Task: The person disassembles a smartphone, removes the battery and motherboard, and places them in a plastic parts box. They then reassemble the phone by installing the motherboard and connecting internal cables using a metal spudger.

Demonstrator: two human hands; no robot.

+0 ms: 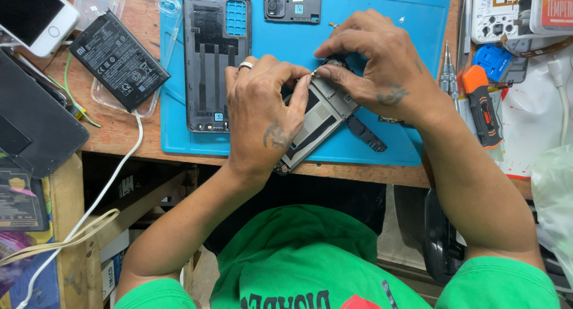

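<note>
An opened phone body [319, 118] lies tilted on the blue work mat [370, 28]. My left hand [265, 112] rests on the phone's left side, fingers curled on it, with a ring on one finger. My right hand [379, 61] hovers at the phone's top end, thumb and forefinger pinched on a tiny part at the phone's upper edge; what the part is cannot be made out. The two hands' fingertips nearly meet there.
A dark phone back cover [215, 58] and a small camera frame piece [293, 3] lie on the mat. A black battery [118, 59] sits on a clear case at left. An orange-handled tool [482, 106] and screwdrivers [446, 76] lie right. A white phone [33, 14] and cable [107, 184] are left.
</note>
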